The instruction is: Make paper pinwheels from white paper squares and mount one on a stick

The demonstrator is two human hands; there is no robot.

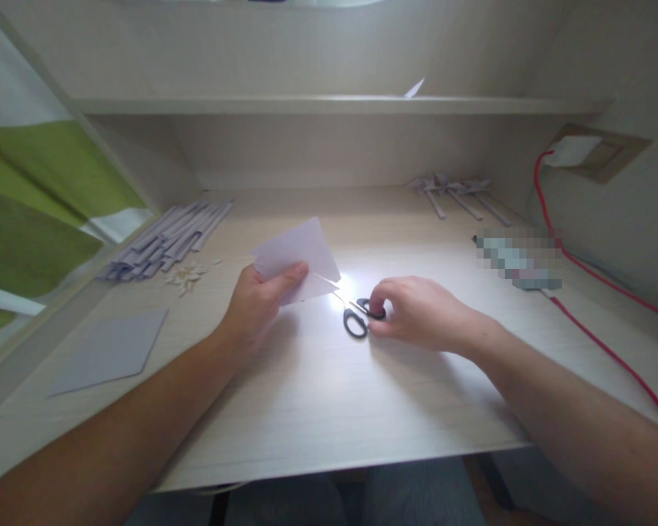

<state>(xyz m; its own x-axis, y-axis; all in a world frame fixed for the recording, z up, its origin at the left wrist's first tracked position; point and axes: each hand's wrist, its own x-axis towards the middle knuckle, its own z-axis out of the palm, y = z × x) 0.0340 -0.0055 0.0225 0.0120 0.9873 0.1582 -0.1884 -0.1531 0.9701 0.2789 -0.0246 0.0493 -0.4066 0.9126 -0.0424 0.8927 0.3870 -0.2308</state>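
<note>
A square of white paper [299, 252] is pinched in my left hand [260, 296], thumb on top, raised above the desk. A slit runs into the paper from its right edge. My right hand [417, 310] has its fingers curled at one black handle loop of a pair of scissors [356, 324]. The second loop sticks out free to the left. The scissor blades point toward the paper, and their tips are partly hidden by it.
Rolled paper sticks [169, 241] lie at the left, beside small pale pieces [186, 275] and a stack of paper squares [112, 351]. Folded paper pinwheel-like pieces [452, 190] lie at the back right. A blurred device [518, 261] with a red cable [608, 347] rests right, below a shelf [334, 106].
</note>
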